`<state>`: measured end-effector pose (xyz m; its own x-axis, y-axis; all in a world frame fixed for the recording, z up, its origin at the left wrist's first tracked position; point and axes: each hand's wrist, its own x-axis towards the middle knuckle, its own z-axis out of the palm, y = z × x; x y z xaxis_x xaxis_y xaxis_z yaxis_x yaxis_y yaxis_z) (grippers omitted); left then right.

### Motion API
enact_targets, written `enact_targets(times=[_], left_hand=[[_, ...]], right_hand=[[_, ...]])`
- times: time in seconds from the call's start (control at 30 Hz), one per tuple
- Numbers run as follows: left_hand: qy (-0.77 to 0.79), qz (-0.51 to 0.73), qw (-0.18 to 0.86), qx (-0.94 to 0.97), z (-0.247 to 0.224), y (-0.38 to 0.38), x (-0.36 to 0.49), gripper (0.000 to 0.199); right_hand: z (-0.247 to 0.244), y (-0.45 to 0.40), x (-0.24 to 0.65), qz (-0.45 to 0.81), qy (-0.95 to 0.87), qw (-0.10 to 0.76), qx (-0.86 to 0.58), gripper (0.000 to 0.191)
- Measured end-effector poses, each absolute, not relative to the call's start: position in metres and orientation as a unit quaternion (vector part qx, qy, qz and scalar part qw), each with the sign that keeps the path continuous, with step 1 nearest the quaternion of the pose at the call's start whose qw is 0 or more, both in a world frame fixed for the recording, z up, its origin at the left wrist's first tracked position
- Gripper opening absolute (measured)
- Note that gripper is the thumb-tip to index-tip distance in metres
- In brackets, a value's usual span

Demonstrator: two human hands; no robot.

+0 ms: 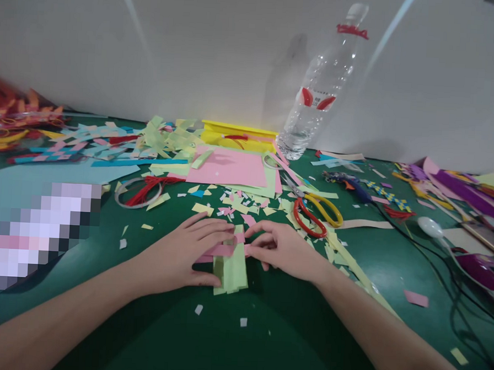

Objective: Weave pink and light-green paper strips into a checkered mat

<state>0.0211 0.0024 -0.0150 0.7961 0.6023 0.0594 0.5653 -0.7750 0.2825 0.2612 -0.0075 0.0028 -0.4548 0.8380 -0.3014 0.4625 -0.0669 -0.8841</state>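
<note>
My left hand point(189, 254) lies over the left side of a small bundle of pale green paper strips point(236, 267), its fingers stretched out flat and its thumb on the lower left edge. A pink paper strip point(216, 254) crosses the green strips and runs under my left fingers. From the other side, my right hand point(283, 249) pinches the right end of the pink strip between thumb and forefinger, the other fingers curled. Part of the weave is hidden beneath my left fingers. Small paper scraps point(238, 201) lie just beyond both hands.
Behind the hands are scissors point(312, 210) with red and yellow handles, pink paper sheets point(231, 167), a tape roll with red cord point(139, 193) and a leaning water bottle point(318, 89). A glue gun point(350, 185) trails its cable at right. A pixelated patch covers the left.
</note>
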Motion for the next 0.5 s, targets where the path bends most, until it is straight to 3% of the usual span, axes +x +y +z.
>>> enact_targets(times=[0.5], left_hand=[[0.316,0.063,0.125,0.938,-0.0138,0.003,0.0211,0.07]], right_hand=[[-0.0051,-0.009,0.2541,0.604,-0.546,0.215,-0.539,0.014]])
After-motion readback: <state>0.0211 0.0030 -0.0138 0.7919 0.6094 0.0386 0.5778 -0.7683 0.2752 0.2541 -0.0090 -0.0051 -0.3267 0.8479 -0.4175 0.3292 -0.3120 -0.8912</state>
